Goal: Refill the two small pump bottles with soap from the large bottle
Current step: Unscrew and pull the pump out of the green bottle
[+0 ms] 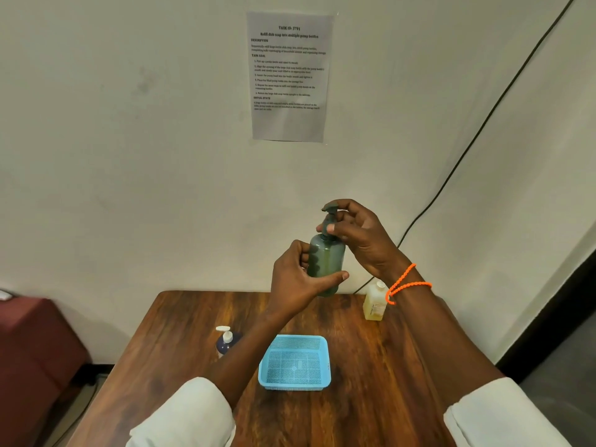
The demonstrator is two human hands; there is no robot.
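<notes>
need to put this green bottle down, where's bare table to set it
Bare wood lies between the blue basket and the yellowish large bottle, and on the table's left side beyond the dark pump bottle. The near edge is crowded by both forearms; the basket fills the centre.

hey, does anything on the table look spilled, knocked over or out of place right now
Nothing stands out. The dark pump bottle, the yellowish large bottle and the blue basket all sit upright on the wooden table, no spill visible. The green pump bottle is held upright in both hands.
</notes>
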